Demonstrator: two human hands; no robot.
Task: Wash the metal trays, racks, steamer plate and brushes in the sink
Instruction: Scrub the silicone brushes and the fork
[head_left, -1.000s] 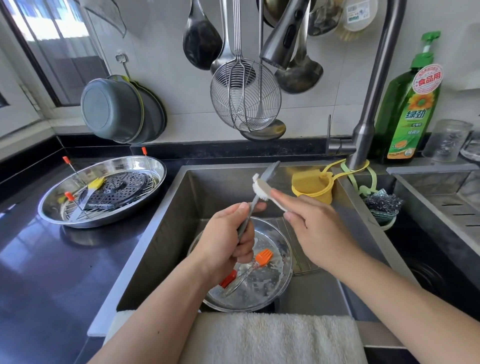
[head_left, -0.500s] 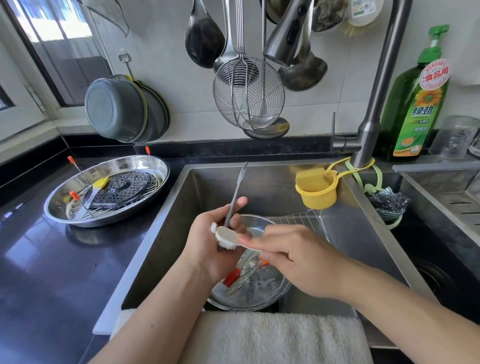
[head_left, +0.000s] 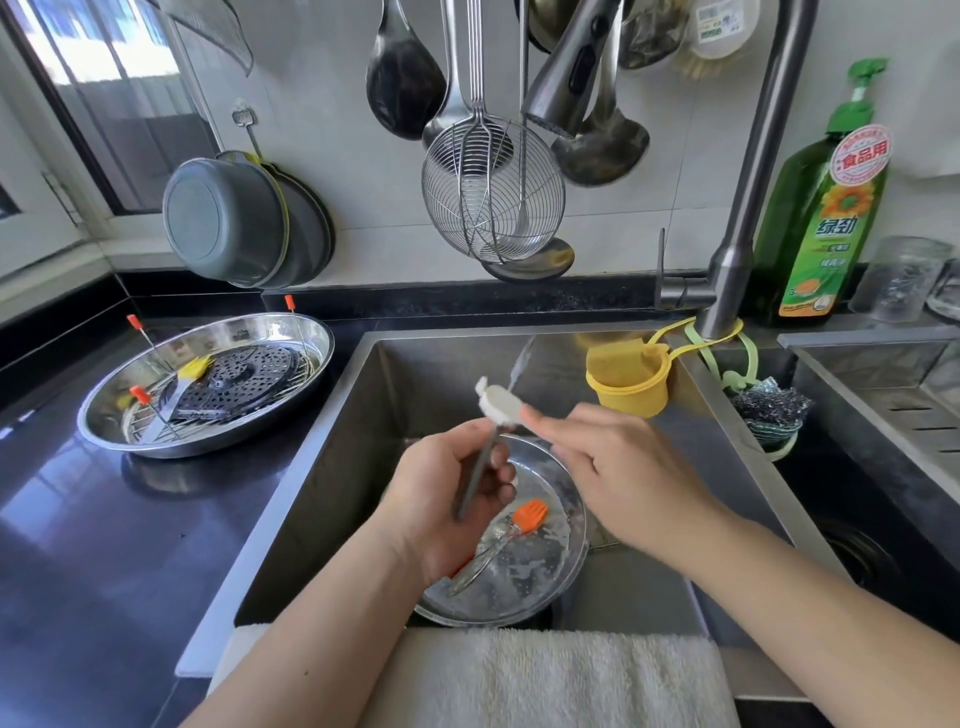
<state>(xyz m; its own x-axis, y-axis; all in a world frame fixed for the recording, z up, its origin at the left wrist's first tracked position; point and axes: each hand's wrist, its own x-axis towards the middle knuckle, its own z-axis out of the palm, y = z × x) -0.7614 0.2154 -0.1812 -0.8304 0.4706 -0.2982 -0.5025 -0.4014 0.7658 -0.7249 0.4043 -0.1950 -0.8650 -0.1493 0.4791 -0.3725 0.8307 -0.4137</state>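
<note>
My left hand (head_left: 441, 504) grips a thin grey metal utensil handle (head_left: 477, 480), held upright over the sink (head_left: 415, 374). My right hand (head_left: 618, 467) pinches a small white scrub brush (head_left: 497, 402) and presses it against the upper part of that handle. Below the hands, a round metal tray (head_left: 574, 540) with soapy water lies in the sink, holding an orange-headed brush (head_left: 530, 514). On the counter to the left stands a second metal tray (head_left: 104, 431) with a wire rack (head_left: 150, 434), a dark perforated steamer plate (head_left: 244, 374) and a yellow brush (head_left: 195, 368).
The faucet (head_left: 748, 208) rises at the sink's back right, with a yellow cup (head_left: 631, 389) and steel wool (head_left: 769, 410) hung below it. A green soap bottle (head_left: 826, 218) stands behind. A wire skimmer (head_left: 491, 192) and ladles hang above. A white towel (head_left: 545, 675) covers the front edge.
The white brush slid down the metal handle to my left hand, then back up towards its tip. My left hand keeps its grip over the sink tray.
</note>
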